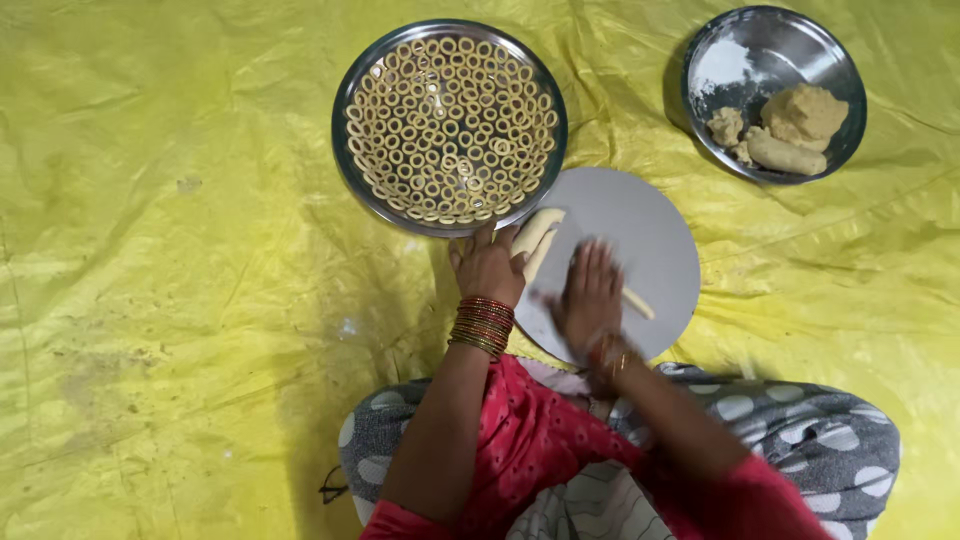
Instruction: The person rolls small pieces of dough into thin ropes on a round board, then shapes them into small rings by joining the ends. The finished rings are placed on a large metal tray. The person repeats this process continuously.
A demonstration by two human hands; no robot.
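My right hand (590,295), fingers flat and spread, presses on a thin dough rope (637,303) on the round grey board (650,235); my left hand (487,265) curls around a thicker dough piece (537,232) beside the steel plate of dough rings (449,126), within easy reach

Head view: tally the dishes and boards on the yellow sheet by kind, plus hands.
Steel plate of dough rings: 1
Steel bowl with dough lumps: 1
Round grey board: 1
Hands, left hand and right hand: 2
Total: 5
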